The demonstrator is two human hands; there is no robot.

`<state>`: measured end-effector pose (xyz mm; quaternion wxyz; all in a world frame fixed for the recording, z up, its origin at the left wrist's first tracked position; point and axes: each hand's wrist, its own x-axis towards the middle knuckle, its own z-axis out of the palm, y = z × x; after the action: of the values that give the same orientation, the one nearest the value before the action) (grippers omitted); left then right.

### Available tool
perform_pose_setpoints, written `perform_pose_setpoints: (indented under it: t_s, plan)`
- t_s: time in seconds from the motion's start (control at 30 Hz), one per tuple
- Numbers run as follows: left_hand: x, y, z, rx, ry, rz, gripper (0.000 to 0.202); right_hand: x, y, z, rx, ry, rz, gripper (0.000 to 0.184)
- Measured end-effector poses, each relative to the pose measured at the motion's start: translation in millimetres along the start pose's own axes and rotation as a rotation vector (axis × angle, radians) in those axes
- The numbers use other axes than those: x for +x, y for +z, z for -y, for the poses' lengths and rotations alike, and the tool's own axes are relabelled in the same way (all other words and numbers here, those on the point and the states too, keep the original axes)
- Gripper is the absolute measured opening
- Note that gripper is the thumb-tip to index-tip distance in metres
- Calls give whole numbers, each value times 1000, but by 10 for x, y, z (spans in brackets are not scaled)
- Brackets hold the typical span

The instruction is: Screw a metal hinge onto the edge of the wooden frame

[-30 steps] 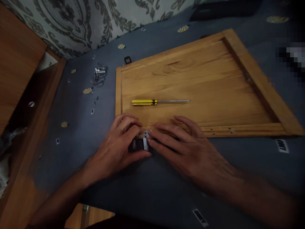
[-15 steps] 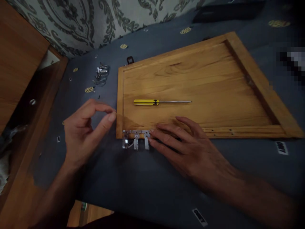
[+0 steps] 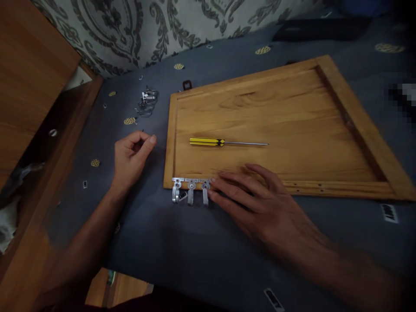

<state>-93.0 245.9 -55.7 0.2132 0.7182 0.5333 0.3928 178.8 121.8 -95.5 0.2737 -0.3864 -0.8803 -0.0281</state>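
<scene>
A wooden panel (image 3: 292, 112) lies flat on a dark blue cloth. At its near left corner a metal hook rack (image 3: 190, 189) hangs over the edge. My right hand (image 3: 256, 203) lies flat with fingers stretched out, fingertips touching the rack's right end and the panel's edge. My left hand (image 3: 131, 158) rests on the cloth left of the panel, fingers curled in a pinch over small dark screws; whether it holds one is hidden. A yellow-and-black screwdriver (image 3: 224, 142) lies on the panel above my right hand.
A pile of metal hardware (image 3: 147, 100) sits on the cloth at the back left, with small screws scattered near it. Wooden furniture (image 3: 29, 95) stands along the left. A patterned wall (image 3: 162, 26) runs behind. A dark object (image 3: 320, 29) lies at the far right.
My left hand left the hook rack and moved left and away, across the cloth toward the scattered screws, closing into a pinch. My right hand stayed at the rack.
</scene>
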Motion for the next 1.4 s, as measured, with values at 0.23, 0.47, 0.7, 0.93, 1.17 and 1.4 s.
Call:
perform_pose_setpoints:
  t_s: [0.23,0.47,0.7,0.93,1.17,1.4]
  plan:
    - [-126,-151,-316,164,438,550,60,1,11,-3,1,-5,-6,35]
    - [-279,-132,-479,420,624,695,71,5,7,3,14,-12,-6,32]
    - [-289,-92,-490,443,629,739,56,-2,21,10,13,-15,-6,31]
    - [-314,-62,-499,443,623,740,50,11,11,1,3,-29,-11,29]
    - [-316,-51,-479,436,622,729,47,-7,15,13,0,-2,12,31]
    - [-320,-56,-494,453,606,742,48,-14,14,35,25,28,22,33]
